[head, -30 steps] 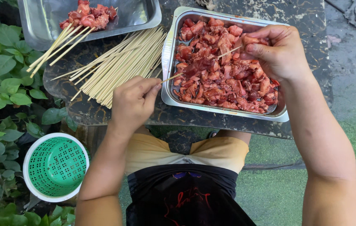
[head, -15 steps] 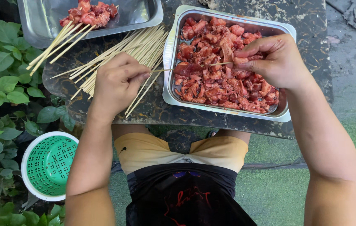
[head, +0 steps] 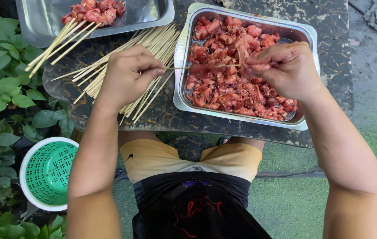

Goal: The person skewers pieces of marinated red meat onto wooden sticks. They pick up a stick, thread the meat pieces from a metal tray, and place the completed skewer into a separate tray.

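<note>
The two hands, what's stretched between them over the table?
In the head view, one thin wooden skewer runs from the left hand to the right hand, crossing the rim of the metal tray of raw meat pieces.

A thin bamboo skewer (head: 202, 67) lies level between the fingers of both hands, a raw red meat piece (head: 259, 67) pinched at its tip.

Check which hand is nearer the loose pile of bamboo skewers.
Left. The left hand sits right over the loose skewer pile, holding one skewer; the right hand is apart, over the meat tray.
</note>
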